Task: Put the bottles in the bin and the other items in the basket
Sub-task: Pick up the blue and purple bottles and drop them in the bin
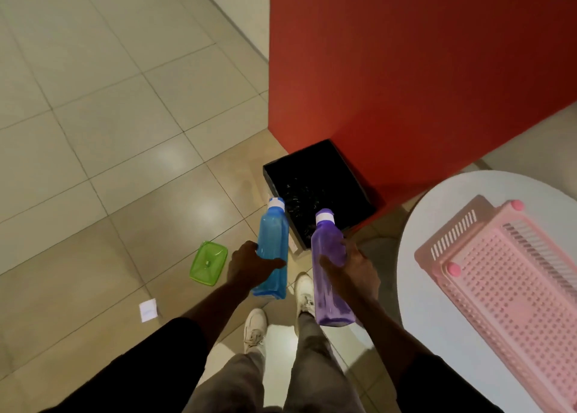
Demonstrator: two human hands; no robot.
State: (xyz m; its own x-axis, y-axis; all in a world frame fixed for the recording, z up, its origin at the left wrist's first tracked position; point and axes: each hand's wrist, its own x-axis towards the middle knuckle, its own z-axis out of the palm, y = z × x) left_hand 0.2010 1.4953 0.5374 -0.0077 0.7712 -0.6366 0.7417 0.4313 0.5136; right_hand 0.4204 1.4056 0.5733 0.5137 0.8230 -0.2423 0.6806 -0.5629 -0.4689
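Beside the red wall, the black bin (315, 191) stands open on the floor, seemingly empty. The left hand (249, 267) is wrapped around a blue bottle (273, 247); the right hand (352, 270) is wrapped around a purple bottle (329, 275). Both caps point toward the bin, just short of its near rim. Neither bottle is deposited yet. A green lid (208, 262) and a white paper (148, 310) lie on the floor to the left, well apart from the pink basket (505, 275) on the white table (437, 312) at right.
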